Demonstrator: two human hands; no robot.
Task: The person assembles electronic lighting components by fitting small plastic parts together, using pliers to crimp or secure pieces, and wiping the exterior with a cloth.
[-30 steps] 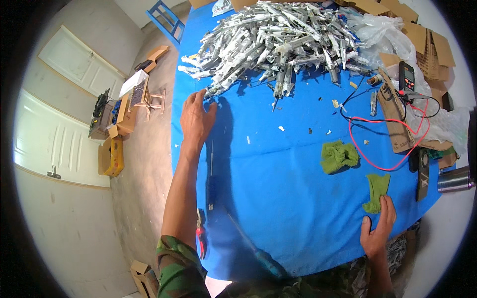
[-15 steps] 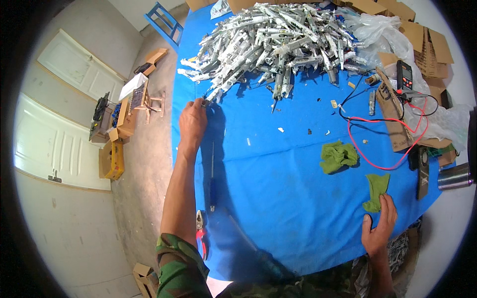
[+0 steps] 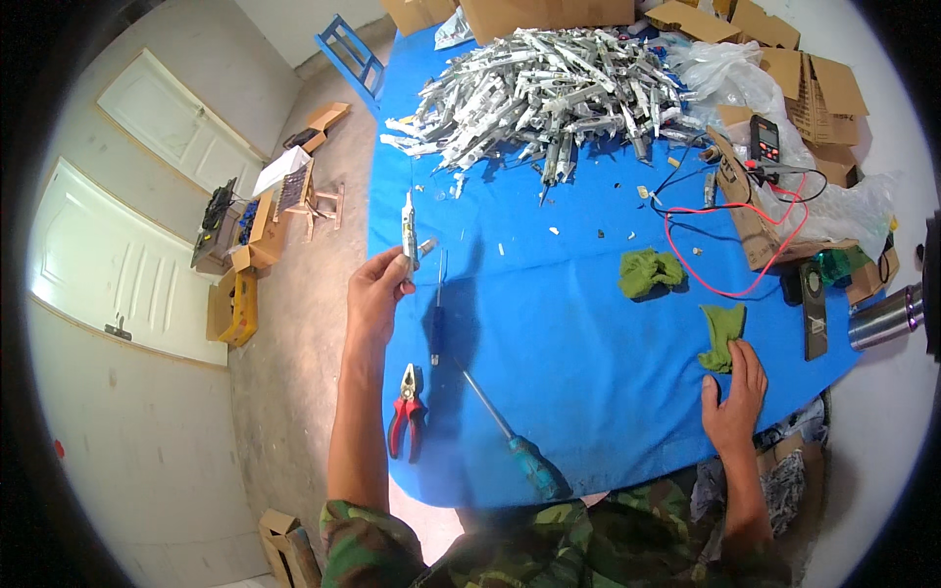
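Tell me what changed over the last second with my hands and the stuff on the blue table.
The left hand drew back from the edge of the grey pile toward the body and now holds one slim grey piece upright. The right hand stayed flat at the green cloth; the pliers and screwdrivers did not move.

I'm seeing a matt blue cloth (image 3: 588, 392) covering the table, soft green rags (image 3: 651, 270) lying crumpled, a glossy steel flask (image 3: 884, 318) shining, brown cardboard boxes (image 3: 823, 83) looking dull, and red-gripped metal pliers (image 3: 407, 416) gleaming.
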